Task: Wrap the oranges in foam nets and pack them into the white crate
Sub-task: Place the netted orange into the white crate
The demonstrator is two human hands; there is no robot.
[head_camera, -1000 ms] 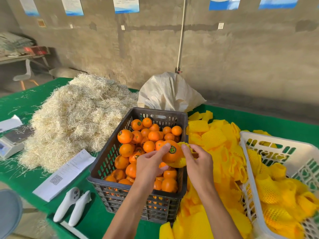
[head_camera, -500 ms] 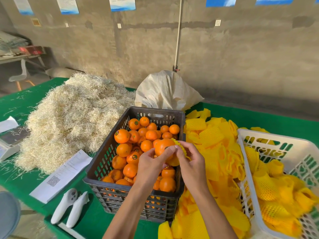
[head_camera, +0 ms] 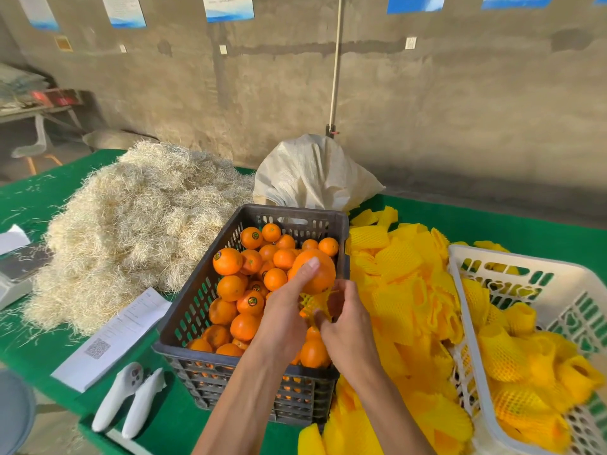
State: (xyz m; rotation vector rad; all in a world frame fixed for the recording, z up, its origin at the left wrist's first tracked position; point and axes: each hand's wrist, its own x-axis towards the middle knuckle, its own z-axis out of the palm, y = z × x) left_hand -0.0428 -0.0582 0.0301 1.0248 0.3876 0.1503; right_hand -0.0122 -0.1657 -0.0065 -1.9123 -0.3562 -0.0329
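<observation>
Green cloth covers my counter [head_camera: 492, 224] across the frame. Straw [head_camera: 131, 231] is heaped at left, a pale sack [head_camera: 312, 175] at upper centre. My dark crate [head_camera: 249, 372] of oranges sits at centre, loose yellow foam nets [head_camera: 400, 284] piled just right of it, and the white crate [head_camera: 558, 290] of wrapped fruit at far right. My left hand [head_camera: 285, 320] grips one orange [head_camera: 317, 274] above the dark crate, thumb across it. My right hand [head_camera: 348, 326] pinches a foam net [head_camera: 313, 302] under the fruit. Paper [head_camera: 115, 336] and two white controllers [head_camera: 128, 402] lie lower left.
</observation>
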